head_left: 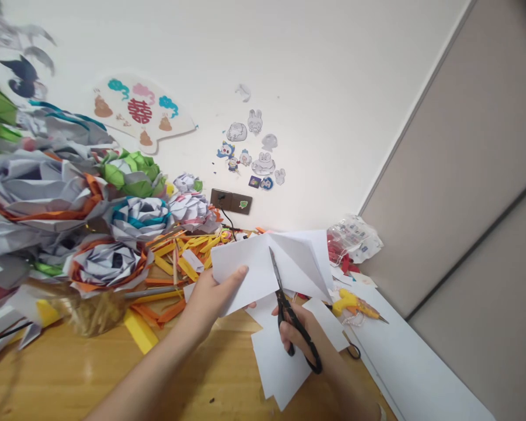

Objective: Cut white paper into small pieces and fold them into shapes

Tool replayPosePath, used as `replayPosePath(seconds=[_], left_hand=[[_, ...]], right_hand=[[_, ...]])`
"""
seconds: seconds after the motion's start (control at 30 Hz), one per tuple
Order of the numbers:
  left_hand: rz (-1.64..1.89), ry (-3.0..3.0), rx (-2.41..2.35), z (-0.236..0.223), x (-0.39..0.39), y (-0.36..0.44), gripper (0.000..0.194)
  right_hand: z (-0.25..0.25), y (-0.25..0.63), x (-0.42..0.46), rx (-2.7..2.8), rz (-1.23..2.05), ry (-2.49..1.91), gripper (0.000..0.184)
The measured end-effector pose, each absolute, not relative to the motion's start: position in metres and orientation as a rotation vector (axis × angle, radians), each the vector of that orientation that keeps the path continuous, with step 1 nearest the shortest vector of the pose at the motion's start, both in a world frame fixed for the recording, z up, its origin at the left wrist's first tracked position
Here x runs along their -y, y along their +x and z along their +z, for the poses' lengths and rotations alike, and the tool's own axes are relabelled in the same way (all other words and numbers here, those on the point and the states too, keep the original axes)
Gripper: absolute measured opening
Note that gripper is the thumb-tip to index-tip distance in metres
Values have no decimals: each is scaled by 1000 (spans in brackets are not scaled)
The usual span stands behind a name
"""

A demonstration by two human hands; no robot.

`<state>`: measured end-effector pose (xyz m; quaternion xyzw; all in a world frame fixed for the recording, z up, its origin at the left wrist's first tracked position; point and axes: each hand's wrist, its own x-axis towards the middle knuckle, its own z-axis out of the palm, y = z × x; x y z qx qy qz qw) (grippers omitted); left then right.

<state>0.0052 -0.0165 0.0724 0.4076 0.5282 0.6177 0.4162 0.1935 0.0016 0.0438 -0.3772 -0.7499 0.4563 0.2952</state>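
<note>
My left hand (217, 292) grips a white sheet of paper (245, 257) by its left side, thumb on top and fingers beneath. Black-handled scissors (296, 318) are in my right hand (300, 333), with its fingers wrapped around the handles. The blades point away from me and lie across the sheet, which is split along their line. On the right, the paper's folded layers (307, 263) stand up from the cut. Several loose white paper pieces (278, 362) lie on the wooden table (193, 374) under my right hand.
Large folded-paper flowers (109, 263) crowd the left side. Yellow and orange paper strips (170, 257) are heaped behind my left hand. To the right lie a yellow glue gun (355, 304) and a clear plastic bag (355, 237). A wall socket (231, 202) with a black cable is behind.
</note>
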Motion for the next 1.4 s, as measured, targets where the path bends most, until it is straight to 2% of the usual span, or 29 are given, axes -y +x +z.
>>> replayPosePath(seconds=[0.3, 0.5, 0.63, 1.03, 1.17, 1.4], left_hand=[[1599, 1041, -1397, 71, 16, 3, 37], [1607, 1048, -1436, 72, 17, 3, 44], [1595, 1079, -1459, 72, 17, 3, 40], [1589, 932, -1336, 70, 14, 6, 25], [1579, 889, -1256, 70, 14, 6, 17], [1579, 822, -1190, 69, 13, 5, 16]], right_hand=[[19, 194, -15, 1950, 1300, -906, 55], [-3, 191, -25, 1854, 1370, -843, 58], [-3, 189, -23, 1820, 1406, -831, 62], [21, 189, -6, 1842, 1289, -974, 52], [15, 189, -9, 1811, 1305, -1025, 46], [8, 188, -13, 1797, 1231, -1118, 33]])
